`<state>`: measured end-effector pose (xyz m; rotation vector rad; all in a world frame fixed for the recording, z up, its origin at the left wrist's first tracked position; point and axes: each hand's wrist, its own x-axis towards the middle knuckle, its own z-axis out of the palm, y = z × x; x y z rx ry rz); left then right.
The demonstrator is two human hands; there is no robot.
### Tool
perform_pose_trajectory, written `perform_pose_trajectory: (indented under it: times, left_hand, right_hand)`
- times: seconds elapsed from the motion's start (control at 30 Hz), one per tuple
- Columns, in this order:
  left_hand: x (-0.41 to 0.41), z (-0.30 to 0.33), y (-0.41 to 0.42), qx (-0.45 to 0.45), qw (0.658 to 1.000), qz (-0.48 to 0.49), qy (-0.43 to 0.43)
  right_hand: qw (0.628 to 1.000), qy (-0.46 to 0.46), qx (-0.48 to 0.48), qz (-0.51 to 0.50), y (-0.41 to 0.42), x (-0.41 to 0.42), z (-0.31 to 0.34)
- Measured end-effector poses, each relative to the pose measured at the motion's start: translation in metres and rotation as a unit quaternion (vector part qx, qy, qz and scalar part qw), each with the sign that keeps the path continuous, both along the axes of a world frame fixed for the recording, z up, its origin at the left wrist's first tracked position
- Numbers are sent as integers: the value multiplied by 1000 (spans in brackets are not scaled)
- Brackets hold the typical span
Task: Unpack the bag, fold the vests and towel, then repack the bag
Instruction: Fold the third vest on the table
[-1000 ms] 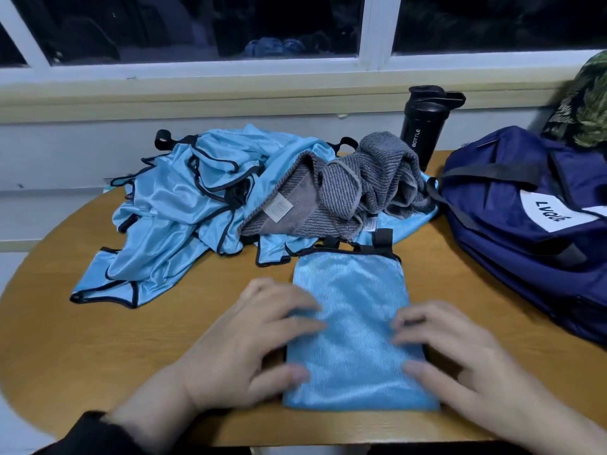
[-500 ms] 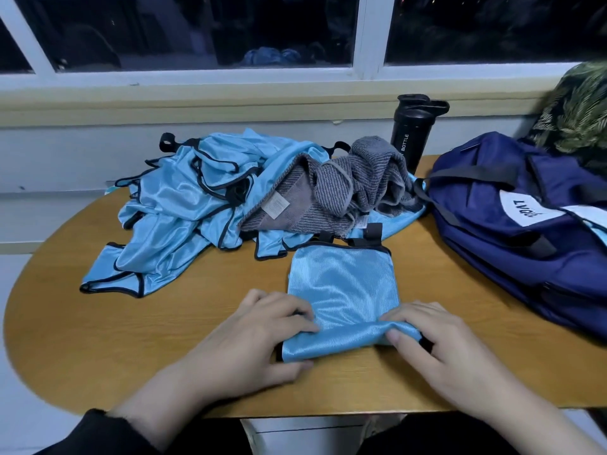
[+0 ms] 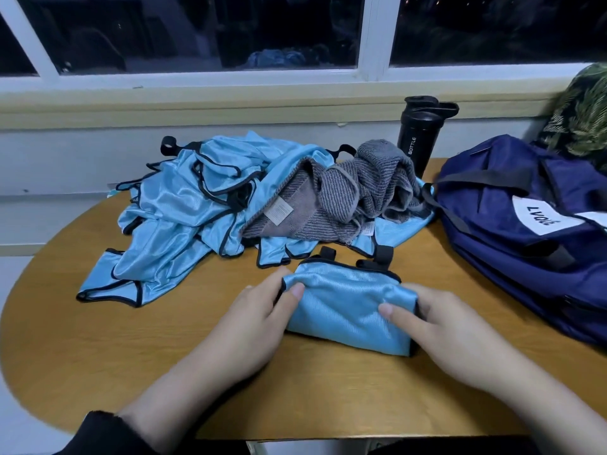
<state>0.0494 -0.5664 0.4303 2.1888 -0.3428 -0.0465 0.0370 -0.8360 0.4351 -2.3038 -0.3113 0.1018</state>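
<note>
- Unpacking looks done: the navy bag (image 3: 525, 231) lies at the bench's (image 3: 98, 339) right edge, beside the bottle (image 3: 418, 133).
- Left hand (image 3: 249, 330) and right hand (image 3: 450, 333) each pinch one end of the folded vest (image 3: 345, 307) near the front edge.
- Since the earlier frame, its near half has been doubled over.
- The vest heap (image 3: 184, 211) and grey towel (image 3: 345, 198) at the back remain unfolded; repacking not begun.

The black bottle (image 3: 418, 136) at the table's far edge carries the word "BOTTLE" in white letters running up its side. The navy bag (image 3: 512, 224) at the right edge has a white patch (image 3: 538, 218) with dark letters, seen upside down and not surely readable. The towel (image 3: 345, 195) has a small label (image 3: 278, 210) whose print is too small to read.
</note>
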Motion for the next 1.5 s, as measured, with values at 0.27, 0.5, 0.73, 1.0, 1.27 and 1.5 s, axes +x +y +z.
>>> perform_pose_trajectory:
  times: [0.27,0.5,0.73,1.0,1.27,1.5]
  left_hand:
    - [41,11,-14,47,998,49,7]
    - [77,1,-26,102,992,66,20]
    - [86,-20,-28,141,983,112,-20]
    - [94,-39,-18,188,941,-58,-276]
    - [87,-37,-18,162,971,-57,-166]
    - [74,-29,-18,143,980,-81,-110]
  right_hand:
    - [998,20,-1,-61,6,37,-1]
    - [987,20,17,-158,9,51,-12]
    - [966,-28,-131,-220,18,52,-14]
    - [957,-269,-112,2,7,53,-43]
    - [972,-123,-197,-26,10,66,-16]
    - [961,74,-259,62,23,78,24]
